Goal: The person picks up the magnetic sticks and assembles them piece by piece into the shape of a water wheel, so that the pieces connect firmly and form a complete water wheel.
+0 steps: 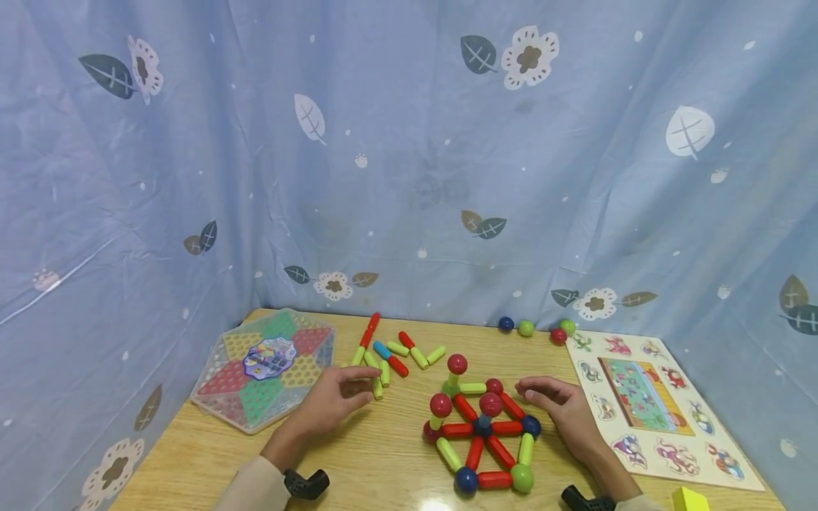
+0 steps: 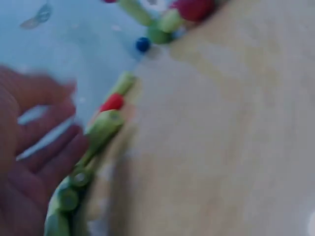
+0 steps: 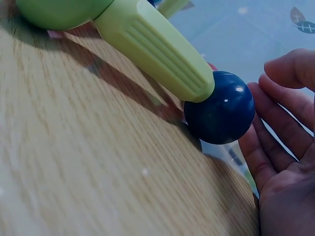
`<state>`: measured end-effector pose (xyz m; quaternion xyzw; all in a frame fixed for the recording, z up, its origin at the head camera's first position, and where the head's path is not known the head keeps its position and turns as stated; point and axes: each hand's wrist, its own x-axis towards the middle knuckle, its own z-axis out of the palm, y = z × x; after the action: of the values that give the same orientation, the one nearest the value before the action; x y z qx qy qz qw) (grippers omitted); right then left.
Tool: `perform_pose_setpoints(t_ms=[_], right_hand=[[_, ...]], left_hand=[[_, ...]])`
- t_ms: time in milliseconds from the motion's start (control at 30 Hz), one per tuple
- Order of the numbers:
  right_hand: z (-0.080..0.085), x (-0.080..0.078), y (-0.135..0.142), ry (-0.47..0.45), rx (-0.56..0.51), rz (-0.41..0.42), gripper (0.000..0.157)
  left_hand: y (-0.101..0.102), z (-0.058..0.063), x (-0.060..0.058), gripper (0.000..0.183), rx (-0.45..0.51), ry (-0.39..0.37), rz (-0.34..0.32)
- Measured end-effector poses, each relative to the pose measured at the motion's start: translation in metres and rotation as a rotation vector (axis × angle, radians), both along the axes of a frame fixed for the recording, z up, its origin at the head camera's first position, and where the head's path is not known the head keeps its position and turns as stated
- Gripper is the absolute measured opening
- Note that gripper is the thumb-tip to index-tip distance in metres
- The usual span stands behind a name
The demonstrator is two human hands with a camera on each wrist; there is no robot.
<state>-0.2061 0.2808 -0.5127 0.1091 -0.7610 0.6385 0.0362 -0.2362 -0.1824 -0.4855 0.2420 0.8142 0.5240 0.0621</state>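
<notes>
A flat frame of red (image 1: 476, 452) and yellow-green rods (image 1: 449, 455), joined by coloured balls, lies on the table. Three short rods stand up from it, each topped by a red ball (image 1: 456, 364). My right hand (image 1: 564, 411) hovers beside the frame's right corner, fingers loosely bent and holding nothing. In the right wrist view, its fingers are close to a dark blue ball (image 3: 220, 108); whether they touch is unclear. My left hand (image 1: 335, 399) is held just in front of several loose rods (image 1: 377, 372), with nothing in its grasp; it is blurred in the left wrist view.
A hexagonal board-game box (image 1: 220, 362) lies at the left. Loose balls (image 1: 526, 328) sit by the curtain (image 1: 409, 177) at the back. On the right is a picture puzzle board (image 1: 607, 454), with a yellow block (image 1: 690, 499) at the front edge.
</notes>
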Motion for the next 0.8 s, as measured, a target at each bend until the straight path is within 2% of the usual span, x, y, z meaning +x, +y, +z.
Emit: perform_pose_setpoints(t_ms=[167,267,333,633,733,800], right_hand=[[0.000,0.001,0.000,0.001,0.011,-0.004,0.027],[0.000,0.001,-0.001,0.002,0.018,-0.013,0.026],[0.000,0.001,-0.001,0.001,0.026,-0.016,0.026],[0.000,0.000,0.000,0.010,0.059,-0.036,0.024],[0.000,0.000,0.000,0.007,0.059,-0.034,0.024],[0.001,0.001,-0.001,0.003,0.060,-0.033,0.024]], left_hand=[[0.020,-0.001,0.004,0.036,-0.398,0.351,0.050],[0.027,0.001,0.005,0.031,-0.540,0.464,0.047],[0.028,0.001,0.006,0.028,-0.594,0.495,0.053],[0.026,0.003,0.010,0.017,-0.647,0.533,0.088],[0.027,0.004,0.012,0.018,-0.595,0.475,0.104],[0.028,0.007,0.014,0.020,-0.498,0.388,0.113]])
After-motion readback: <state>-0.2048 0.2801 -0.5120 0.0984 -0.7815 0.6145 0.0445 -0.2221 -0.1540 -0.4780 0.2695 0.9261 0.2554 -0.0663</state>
